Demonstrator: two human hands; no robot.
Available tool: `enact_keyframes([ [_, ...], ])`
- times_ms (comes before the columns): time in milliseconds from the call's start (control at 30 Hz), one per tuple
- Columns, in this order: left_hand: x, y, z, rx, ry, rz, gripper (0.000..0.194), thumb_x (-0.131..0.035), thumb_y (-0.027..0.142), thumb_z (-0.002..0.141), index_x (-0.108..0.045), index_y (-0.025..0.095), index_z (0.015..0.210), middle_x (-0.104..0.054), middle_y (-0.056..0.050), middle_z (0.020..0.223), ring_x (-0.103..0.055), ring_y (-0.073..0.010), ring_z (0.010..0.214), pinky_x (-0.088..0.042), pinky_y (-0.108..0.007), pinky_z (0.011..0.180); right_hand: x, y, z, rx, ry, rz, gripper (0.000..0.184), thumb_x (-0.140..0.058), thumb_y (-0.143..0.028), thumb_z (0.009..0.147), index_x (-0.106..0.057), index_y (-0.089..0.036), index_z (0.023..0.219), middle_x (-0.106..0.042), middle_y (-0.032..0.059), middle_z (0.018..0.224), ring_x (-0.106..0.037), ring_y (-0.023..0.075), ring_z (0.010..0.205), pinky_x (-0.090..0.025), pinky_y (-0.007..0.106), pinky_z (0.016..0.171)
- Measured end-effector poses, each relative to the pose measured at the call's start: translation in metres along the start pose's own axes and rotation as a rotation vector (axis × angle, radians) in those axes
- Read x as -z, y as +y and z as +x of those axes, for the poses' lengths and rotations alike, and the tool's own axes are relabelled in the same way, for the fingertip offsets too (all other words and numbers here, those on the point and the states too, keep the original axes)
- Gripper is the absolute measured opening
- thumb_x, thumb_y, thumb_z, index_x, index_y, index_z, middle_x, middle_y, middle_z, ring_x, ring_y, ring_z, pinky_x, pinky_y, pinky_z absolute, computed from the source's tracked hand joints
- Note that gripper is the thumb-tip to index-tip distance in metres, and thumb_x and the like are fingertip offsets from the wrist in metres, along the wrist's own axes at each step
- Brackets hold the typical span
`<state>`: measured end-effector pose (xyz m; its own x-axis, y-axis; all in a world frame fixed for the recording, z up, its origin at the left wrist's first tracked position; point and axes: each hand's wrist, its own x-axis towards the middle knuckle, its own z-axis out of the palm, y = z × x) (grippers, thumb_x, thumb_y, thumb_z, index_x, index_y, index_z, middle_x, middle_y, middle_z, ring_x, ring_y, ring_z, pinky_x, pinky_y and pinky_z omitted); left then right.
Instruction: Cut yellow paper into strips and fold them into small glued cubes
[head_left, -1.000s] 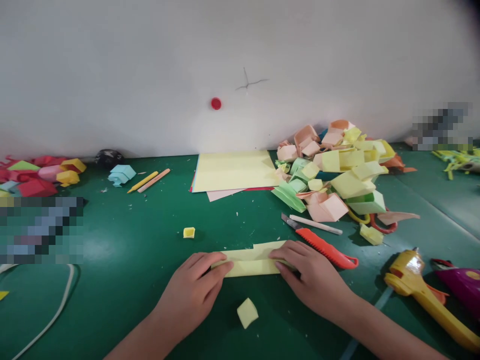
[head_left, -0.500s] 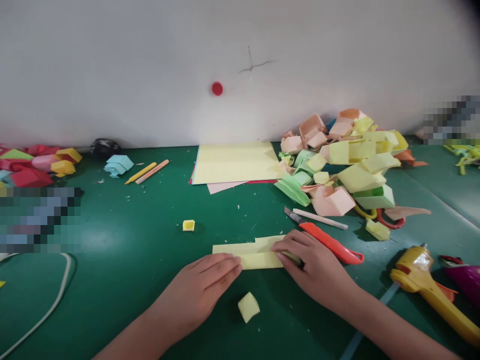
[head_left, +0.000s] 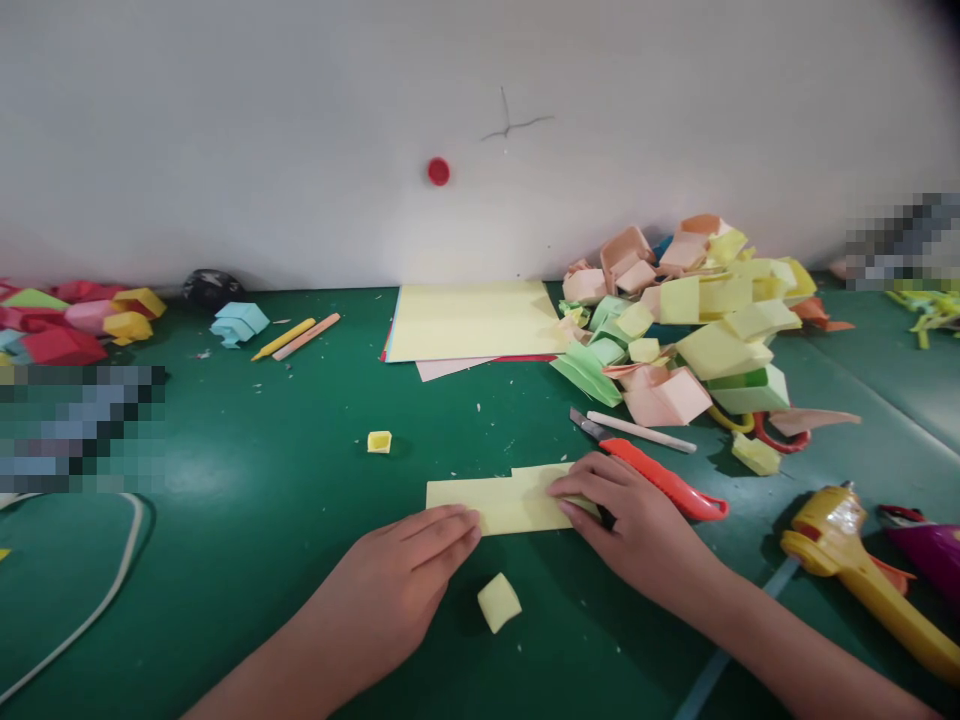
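A strip of pale yellow paper [head_left: 495,505] with a stepped top edge lies on the green table in front of me. My left hand [head_left: 420,565] rests flat, its fingers stretched together over the strip's lower left corner. At the right end, my right hand [head_left: 630,515] pinches the paper between thumb and fingers, where a bit of it curls up. A small pale yellow paper cube [head_left: 499,603] lies just below the strip. Up and to the left sits a tiny open yellow paper box [head_left: 379,442]. Beside my right hand is a red utility knife [head_left: 664,480] with its blade out.
Behind the strip lies a stack of coloured paper [head_left: 472,320]. A heap of folded paper pieces [head_left: 675,320] stands at the back right. A yellow glue gun [head_left: 829,535] lies at right, a white cable [head_left: 124,570] at left. Two crayon-like sticks [head_left: 296,338] lie farther back.
The crease running along the strip shows less now, and its front part looks flatter. Both hands keep nearly the same places. The whole view has shifted slightly.
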<state>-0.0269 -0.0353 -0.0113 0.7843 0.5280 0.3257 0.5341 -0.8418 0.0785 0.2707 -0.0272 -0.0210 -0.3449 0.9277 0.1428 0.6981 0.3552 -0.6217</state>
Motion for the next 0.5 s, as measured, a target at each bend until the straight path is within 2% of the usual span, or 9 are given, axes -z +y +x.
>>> enact_keyframes([
  [133,0.005,0.004,-0.004,0.088,0.001,-0.036,0.042,-0.042,0.008,0.097,-0.068,0.017,0.129,-0.07,-0.003,0.133,-0.067,-0.0181,0.12,-0.058,-0.031,0.104,0.002,0.0,-0.001,-0.003,-0.017,0.011,0.019,-0.052,-0.018,0.098,-0.069,-0.025,0.103,-0.067,0.006,0.104,-0.065,0.0214,0.098,-0.056,0.04,0.086],
  [300,0.013,0.008,-0.01,0.268,-0.011,-0.027,0.04,-0.044,0.01,0.092,-0.076,0.019,0.114,-0.076,-0.006,0.116,-0.07,-0.023,0.107,-0.064,-0.038,0.089,0.005,-0.001,0.001,0.002,-0.016,0.021,0.018,-0.053,-0.017,0.097,-0.07,-0.025,0.097,-0.068,0.0059,0.101,-0.065,0.0217,0.095,-0.057,0.04,0.083],
  [500,0.022,0.009,-0.008,0.286,-0.046,-0.005,0.04,-0.041,0.008,0.09,-0.079,0.017,0.103,-0.074,-0.009,0.103,-0.065,-0.0259,0.102,-0.061,-0.042,0.081,0.005,-0.001,0.001,0.006,-0.01,0.019,0.018,-0.053,-0.017,0.097,-0.07,-0.025,0.094,-0.068,0.0053,0.099,-0.066,0.0214,0.094,-0.058,0.038,0.08],
])
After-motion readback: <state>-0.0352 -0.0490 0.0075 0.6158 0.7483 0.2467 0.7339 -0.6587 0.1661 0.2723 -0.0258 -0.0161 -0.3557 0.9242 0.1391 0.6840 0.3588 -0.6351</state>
